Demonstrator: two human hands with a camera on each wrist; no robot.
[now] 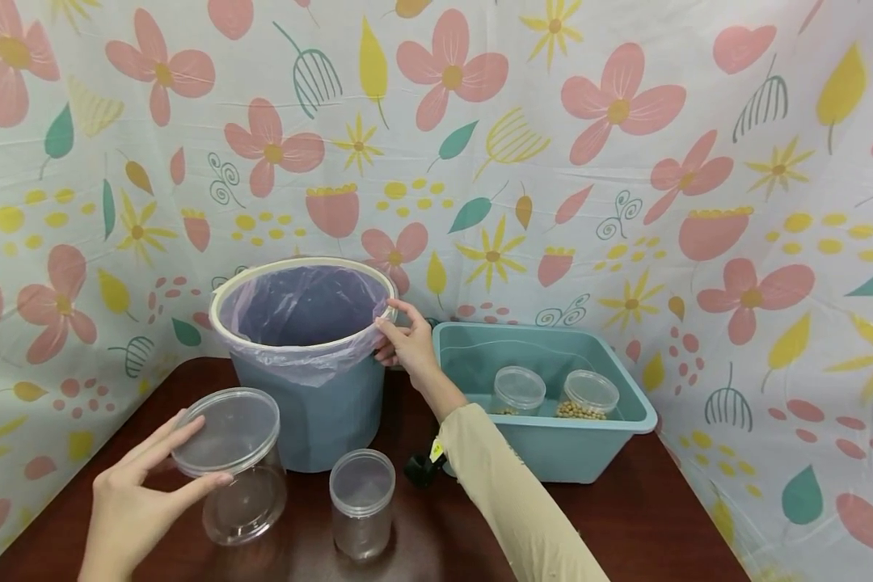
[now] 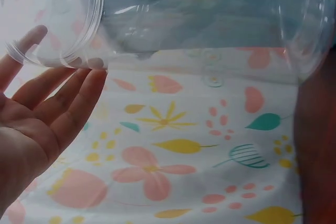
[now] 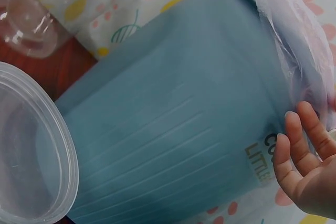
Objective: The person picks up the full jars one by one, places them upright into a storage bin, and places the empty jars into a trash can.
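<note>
My left hand [image 1: 141, 489] holds a large clear plastic jar [image 1: 243, 501] by its lidded top, thumb on one side and fingers on the other. In the left wrist view the fingers [image 2: 79, 95] touch the jar's rim; the jar [image 2: 199, 19] looks see-through, with nothing visible inside. Whether its base touches the table cannot be told. At the right side of a blue trash bin [image 1: 327, 420], my right hand [image 1: 411, 343] pinches the white rim and the thin purple bin liner [image 1: 313, 364] folded over it. A smaller clear lidded jar [image 1: 362, 509] stands in front of the bin.
To the right sits a teal plastic tub [image 1: 553, 453]. Inside it are two lidded jars, one jar [image 1: 588, 396] with tan beans and another jar [image 1: 518, 392] beside it. A small black object [image 1: 422, 469] lies by the tub on the dark wooden table [image 1: 451, 541]. Flowered cloth [image 1: 524, 178] hangs behind.
</note>
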